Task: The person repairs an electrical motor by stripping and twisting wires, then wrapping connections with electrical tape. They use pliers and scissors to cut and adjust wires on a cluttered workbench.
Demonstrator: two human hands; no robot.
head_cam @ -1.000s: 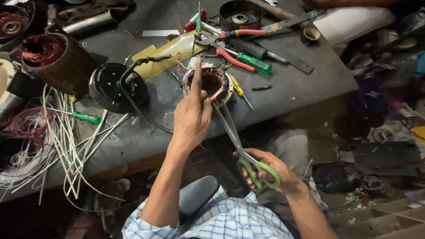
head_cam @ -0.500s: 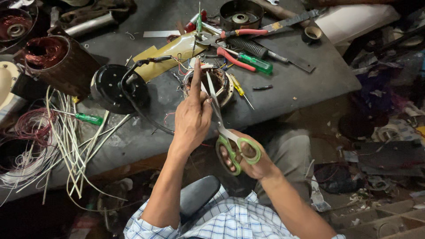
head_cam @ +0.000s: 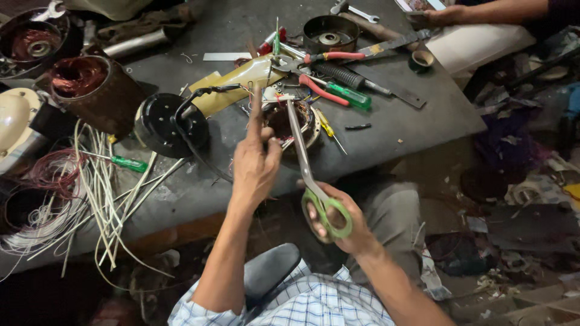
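- So: work surface is a dark grey bench top point(head_cam: 423, 115), scuffed, crowded with tools and motor parts; its right corner ends over a littered floor point(head_cam: 519, 241) of scraps and rags.
- Left hand point(head_cam: 254, 166) raised over mid-bench, fingers pinched together on a thin strip or wire end pointing up; can't tell exactly what it is.
- Right hand point(head_cam: 341, 220) nearer, off the bench's near edge, clamped through the green loops of the scissors point(head_cam: 308, 175); blades run up and far toward the wound stator point(head_cam: 290, 121) lying mid-bench, just beyond the left hand.
- Far of the stator: red-handled pliers point(head_cam: 329, 57), green-handled screwdriver point(head_cam: 347, 95), round metal housing point(head_cam: 331, 33).
- Left: black round cover point(head_cam: 163, 127), copper-wound coil point(head_cam: 78, 75), loose white sleeving strands point(head_cam: 103, 199) spilling over the near edge, small green screwdriver point(head_cam: 127, 163).
- Far right: another person's hand point(head_cam: 435, 17) resting by a white slab point(head_cam: 483, 42).
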